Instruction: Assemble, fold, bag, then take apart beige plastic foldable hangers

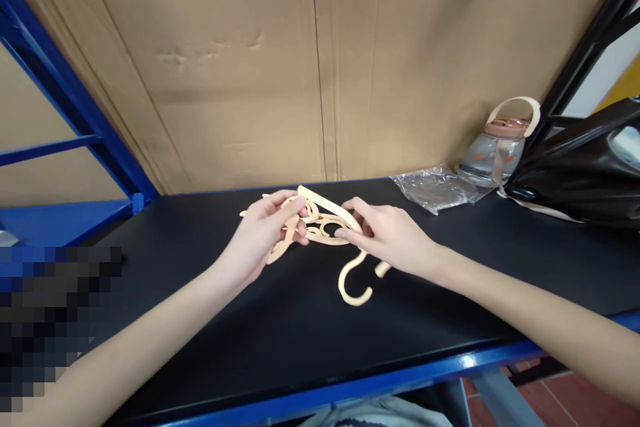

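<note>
Cream hanger (327, 204) held in two hands over the worktop (280, 347)

The cream hanger is located near the middle of the worktop, between the left hand (260, 230) and the right hand (397, 230). Both hands are clamped on cream parts and stand apart from each other. The left hand pinches a looped cream section (327, 239) between thumb and fingers. The right hand grips the hanger near the base of its hook (344, 290); the hook points toward the wearer, and a short cream end (383, 269) projects below the palm. The fingers hide the joints, so whether all cream parts form one piece cannot be determined.

At the far right of the worktop, a clear bottle (493, 160) with a raised carrying handle stands upright. Clear plastic film (435, 190) lies just beside it, on its left. A glossy black bag (585, 167) occupies the right end. A cardboard panel (225, 80) closes the rear; a blue frame (75, 80) rises at left.
</note>
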